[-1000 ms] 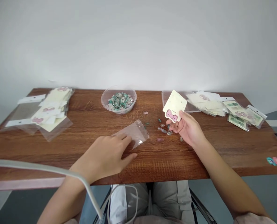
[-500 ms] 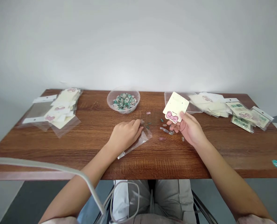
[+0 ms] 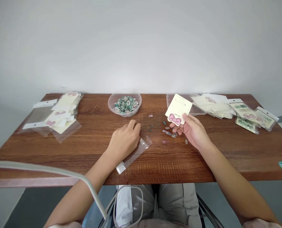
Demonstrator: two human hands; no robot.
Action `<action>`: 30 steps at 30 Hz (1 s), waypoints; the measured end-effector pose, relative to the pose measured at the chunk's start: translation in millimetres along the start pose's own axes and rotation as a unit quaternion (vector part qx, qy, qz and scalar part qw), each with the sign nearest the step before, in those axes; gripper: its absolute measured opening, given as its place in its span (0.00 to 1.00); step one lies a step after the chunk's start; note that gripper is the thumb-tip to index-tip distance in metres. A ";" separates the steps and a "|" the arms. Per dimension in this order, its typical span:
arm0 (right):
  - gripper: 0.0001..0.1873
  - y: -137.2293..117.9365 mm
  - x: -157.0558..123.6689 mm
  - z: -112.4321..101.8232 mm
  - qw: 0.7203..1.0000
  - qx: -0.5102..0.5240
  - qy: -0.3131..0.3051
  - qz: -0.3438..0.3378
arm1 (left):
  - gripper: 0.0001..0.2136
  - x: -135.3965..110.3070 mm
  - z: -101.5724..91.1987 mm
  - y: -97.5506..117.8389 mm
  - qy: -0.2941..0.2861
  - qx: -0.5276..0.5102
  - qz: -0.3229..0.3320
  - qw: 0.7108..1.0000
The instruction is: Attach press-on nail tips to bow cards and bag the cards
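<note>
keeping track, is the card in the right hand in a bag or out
Out: the pale card is held by the right hand, no plastic showing around it. A clear bag lies apart, by the left hand.

In our right hand we hold a cream card with a pink bow. Between our hands, loose pieces lie on the worktop. Our left hand curls over a clear bag; whether it grips, we cannot tell. Beyond it stands a bowl of green and pink pieces; right of our right hand lie filled packets.
</note>
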State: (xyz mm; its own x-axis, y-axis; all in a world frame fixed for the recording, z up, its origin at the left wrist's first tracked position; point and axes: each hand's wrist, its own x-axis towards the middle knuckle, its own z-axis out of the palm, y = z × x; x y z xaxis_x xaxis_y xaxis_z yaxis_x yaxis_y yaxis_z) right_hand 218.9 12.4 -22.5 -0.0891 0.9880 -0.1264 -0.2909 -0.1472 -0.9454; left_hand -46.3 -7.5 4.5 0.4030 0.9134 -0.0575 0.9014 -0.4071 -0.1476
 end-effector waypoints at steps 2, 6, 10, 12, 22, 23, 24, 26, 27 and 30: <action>0.25 -0.1 0.0 0.6 1.000 0.000 0.004 -0.001 | 0.14 1.2 1.7 0.8 -0.004 -0.012 0.013 1.000; 0.25 1.3 0.3 1.2 1.000 -0.003 0.004 0.000 | 0.12 6.8 14.9 1.1 -0.006 -0.088 0.016 0.996; 0.25 3.6 -1.0 3.4 1.000 0.001 0.002 0.004 | 0.11 12.1 30.0 -0.3 0.014 -0.149 0.003 0.989; 0.26 4.3 -2.3 5.3 1.000 0.005 -0.006 0.011 | 0.11 13.4 34.3 -1.1 0.020 -0.157 -0.003 0.987; 0.27 18.6 -9.0 13.5 0.995 0.000 -0.087 0.048 | 0.08 17.2 45.0 -4.7 0.044 -0.195 -0.036 0.979; 0.27 21.0 -9.9 14.8 0.994 0.004 -0.095 0.053 | 0.08 17.5 45.8 -5.2 0.045 -0.199 -0.037 0.978; 0.27 23.0 -10.8 16.2 0.993 0.006 -0.105 0.057 | 0.08 17.8 46.6 -5.6 0.047 -0.203 -0.039 0.977; 0.27 25.4 -12.3 18.9 0.989 0.003 -0.129 0.065 | 0.07 18.4 48.2 -6.3 0.052 -0.212 -0.042 0.975; 0.28 25.7 -12.8 19.8 0.988 0.001 -0.140 0.067 | 0.07 18.8 48.9 -6.6 0.054 -0.217 -0.043 0.974; 0.28 23.7 -13.1 19.7 0.987 -0.002 -0.147 0.064 | 0.06 19.9 50.3 -7.9 0.059 -0.234 -0.047 0.969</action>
State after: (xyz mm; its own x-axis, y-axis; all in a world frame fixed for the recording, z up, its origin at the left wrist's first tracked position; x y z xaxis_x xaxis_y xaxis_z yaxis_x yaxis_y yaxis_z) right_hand 194.4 -5.0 -37.3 -0.3982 0.9044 -0.1530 -0.2562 -0.2698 -0.9282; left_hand -53.4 14.3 -45.1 0.3058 0.9506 0.0528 0.8966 -0.3062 0.3199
